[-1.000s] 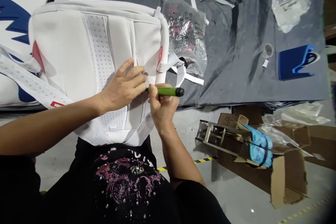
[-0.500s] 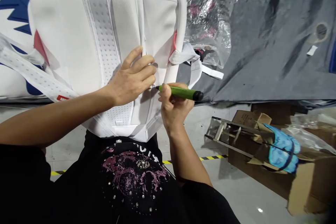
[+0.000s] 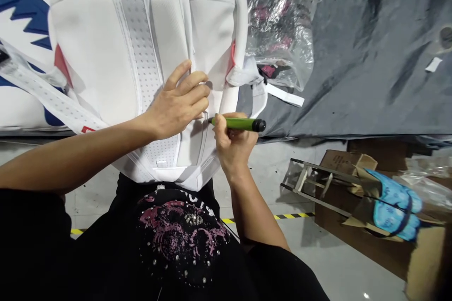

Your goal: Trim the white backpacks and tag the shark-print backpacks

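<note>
A white backpack point(image 3: 95, 56) lies with its strap side up, its lower end hanging over the table edge against my body. My left hand point(image 3: 178, 103) rests on the back panel, little finger apart from the rest. Its thumb and index finger are close together at the fabric beside a seam; the thumb is mostly hidden. In my right hand point(image 3: 235, 146) is a green marker pen point(image 3: 240, 123) with black ends. Its dark tip meets the panel near a thin rectangular outline, just right of my left fingertips.
A clear plastic bag point(image 3: 282, 23) with dark and pink contents lies right of the backpack on the grey table cover point(image 3: 353, 80). A blue-and-white item point(image 3: 21, 19) is at left. Cardboard boxes point(image 3: 367, 240), a metal frame point(image 3: 310, 178) and a light-blue bundle point(image 3: 395, 207) stand lower right.
The marker's back end has swung slightly left and up, and its tip has shifted slightly. My left hand stays on the panel. The camera view has shifted a little.
</note>
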Demonstrator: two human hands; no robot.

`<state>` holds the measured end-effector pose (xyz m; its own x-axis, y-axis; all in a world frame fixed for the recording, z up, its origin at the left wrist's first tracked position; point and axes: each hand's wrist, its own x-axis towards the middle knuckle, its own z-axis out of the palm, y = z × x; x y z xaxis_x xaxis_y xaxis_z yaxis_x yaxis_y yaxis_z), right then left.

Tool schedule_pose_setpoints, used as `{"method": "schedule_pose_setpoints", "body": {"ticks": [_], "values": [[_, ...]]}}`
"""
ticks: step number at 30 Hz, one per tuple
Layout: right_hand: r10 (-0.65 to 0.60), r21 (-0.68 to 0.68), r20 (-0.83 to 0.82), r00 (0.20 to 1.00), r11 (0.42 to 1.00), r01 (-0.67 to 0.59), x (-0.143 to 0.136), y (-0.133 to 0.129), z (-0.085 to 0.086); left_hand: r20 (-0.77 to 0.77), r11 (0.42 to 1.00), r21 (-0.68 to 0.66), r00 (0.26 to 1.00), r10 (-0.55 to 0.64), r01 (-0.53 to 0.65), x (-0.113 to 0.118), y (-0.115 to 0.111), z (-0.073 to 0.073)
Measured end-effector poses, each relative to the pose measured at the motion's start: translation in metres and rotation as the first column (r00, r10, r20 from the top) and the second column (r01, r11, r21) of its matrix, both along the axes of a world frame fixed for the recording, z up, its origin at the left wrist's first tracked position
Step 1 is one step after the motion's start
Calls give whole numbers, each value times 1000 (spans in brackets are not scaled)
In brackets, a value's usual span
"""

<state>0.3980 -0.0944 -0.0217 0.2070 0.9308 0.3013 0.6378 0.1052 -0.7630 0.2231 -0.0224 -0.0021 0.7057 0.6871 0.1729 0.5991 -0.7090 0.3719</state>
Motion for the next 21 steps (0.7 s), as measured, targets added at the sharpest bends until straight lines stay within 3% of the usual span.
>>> {"method": "schedule_pose_setpoints", "body": {"ticks": [5, 9, 13, 15, 18, 21], "values": [[34, 37, -5, 999, 999, -34, 0, -2, -1, -171, 996, 81, 985, -19, 33, -3, 1, 13], [42, -15, 143, 989, 999, -40, 8, -22, -4, -359, 959, 183, 923, -138, 215, -9, 15, 36], [147, 125, 5, 989, 981, -147, 11, -51, -7, -479, 911, 299, 870, -115, 285, -5, 21, 55], [215, 222, 68, 974, 949, -225, 7, -64, -11, -478, 890, 370, 876, -63, 266, -1, 14, 60], [202, 329, 262, 944, 901, -285, 0, -78, -15, -490, 869, 422, 871, -19, 257, 2, -4, 74], [171, 485, 264, 949, 827, -283, 3, -84, -9, -462, 860, 449, 887, -11, 244, -1, -32, 104]]}}
